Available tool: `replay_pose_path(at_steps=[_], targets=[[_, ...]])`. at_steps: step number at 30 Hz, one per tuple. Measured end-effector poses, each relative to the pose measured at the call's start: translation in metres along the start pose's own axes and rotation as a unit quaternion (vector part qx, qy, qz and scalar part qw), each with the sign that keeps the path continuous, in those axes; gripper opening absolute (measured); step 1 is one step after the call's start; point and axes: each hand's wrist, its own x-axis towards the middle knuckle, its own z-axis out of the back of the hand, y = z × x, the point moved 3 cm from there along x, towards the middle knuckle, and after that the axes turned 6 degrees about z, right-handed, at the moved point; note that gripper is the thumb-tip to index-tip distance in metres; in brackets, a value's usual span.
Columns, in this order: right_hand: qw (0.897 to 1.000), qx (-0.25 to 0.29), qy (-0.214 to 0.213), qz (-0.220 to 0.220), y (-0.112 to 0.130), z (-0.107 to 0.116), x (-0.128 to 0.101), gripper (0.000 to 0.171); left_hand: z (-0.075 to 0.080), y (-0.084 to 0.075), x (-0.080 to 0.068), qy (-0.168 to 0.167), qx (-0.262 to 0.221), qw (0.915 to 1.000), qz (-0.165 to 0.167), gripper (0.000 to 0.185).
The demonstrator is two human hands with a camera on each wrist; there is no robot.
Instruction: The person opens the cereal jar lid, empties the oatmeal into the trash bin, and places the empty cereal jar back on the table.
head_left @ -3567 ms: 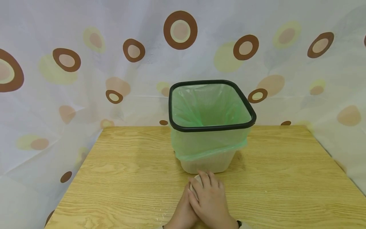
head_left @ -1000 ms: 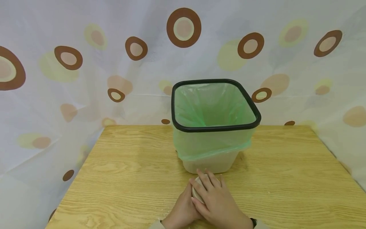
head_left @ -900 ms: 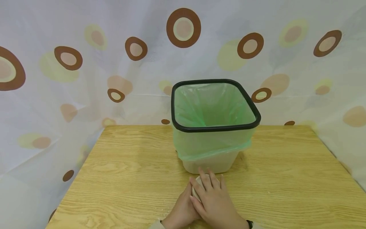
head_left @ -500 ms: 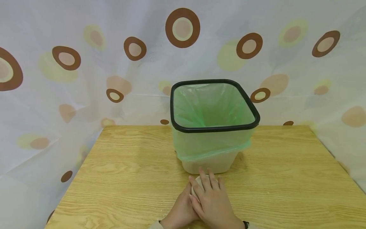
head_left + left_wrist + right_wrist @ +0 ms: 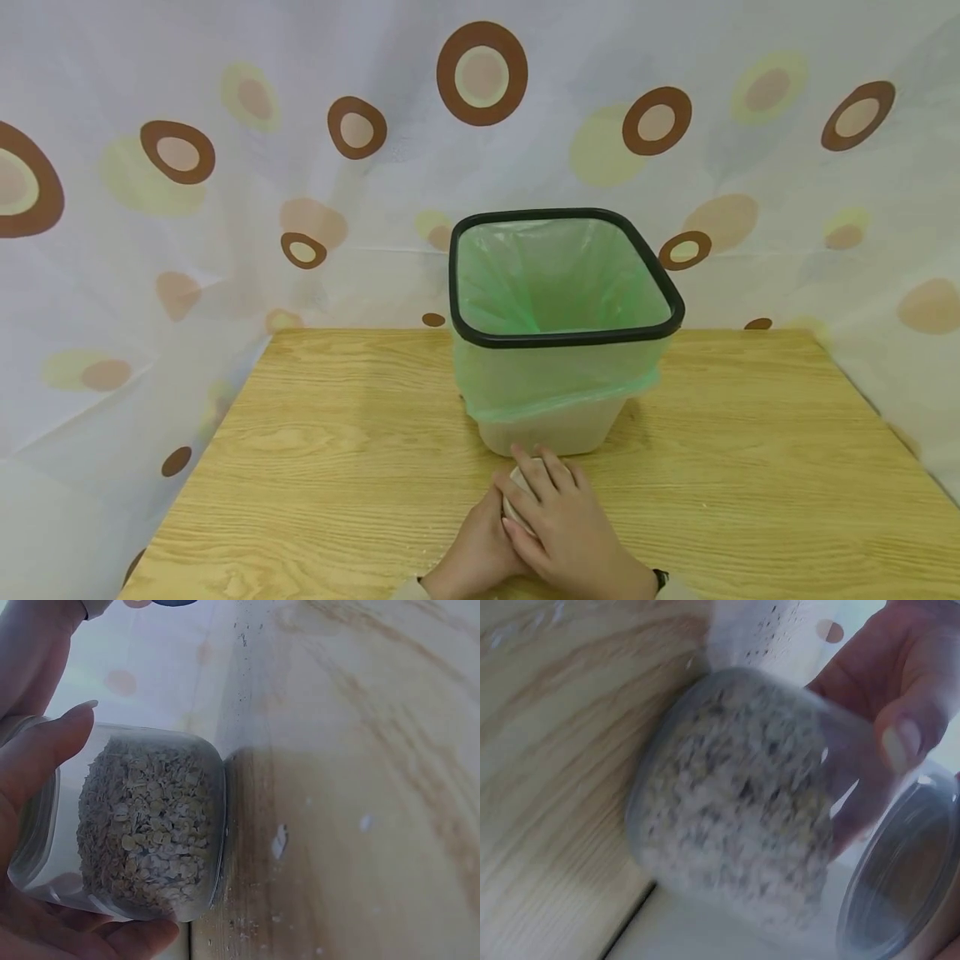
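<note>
A clear jar (image 5: pixel 150 825) partly filled with pale flakes like rolled oats stands at the table's near middle, in front of a bin. In the head view only its whitish lid (image 5: pixel 517 504) shows between the hands. My left hand (image 5: pixel 480 546) wraps the jar from the left; its thumb and fingers lie along opposite sides in the left wrist view. Over the top, my right hand (image 5: pixel 566 529) grips the lid, fingers spread across it and thumb at the near side. The jar's base meets the tabletop in both wrist views.
Just beyond the hands stands a white bin (image 5: pixel 555 429) with a black rim and a green liner bag (image 5: pixel 555 375). Small pale flakes (image 5: pixel 279 841) lie on the wooden table (image 5: pixel 322 467) near the jar. A white curtain with brown circles hangs behind and at the sides.
My right hand has turned slightly to and fro on the lid; since half a second ago its wrist has swung a little to the right. The left hand stays round the jar.
</note>
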Motion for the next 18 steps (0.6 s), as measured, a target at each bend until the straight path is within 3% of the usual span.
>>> replay_pose_path(at_steps=[6,9,13,15,18], targets=[[0.999,0.021,0.03,0.011,-0.003,0.003,-0.001,0.042,0.0,0.001,0.0,-0.001,-0.003,0.9999,0.017,0.088],[0.995,0.054,0.08,-0.022,-0.003,0.007,0.002,0.039,-0.001,0.002,0.0,0.001,-0.029,0.9993,0.023,0.09],[0.982,0.085,0.144,-0.094,-0.001,0.012,0.005,0.046,-0.001,0.004,-0.002,0.001,-0.065,0.9974,0.029,0.095],[0.981,0.07,0.149,-0.105,0.001,0.011,0.005,0.049,-0.001,0.003,-0.003,0.0,-0.064,0.9977,0.021,0.097],[0.989,0.025,0.118,-0.088,0.004,0.006,0.004,0.051,0.0,0.003,-0.004,-0.001,-0.046,0.9989,0.004,0.098]])
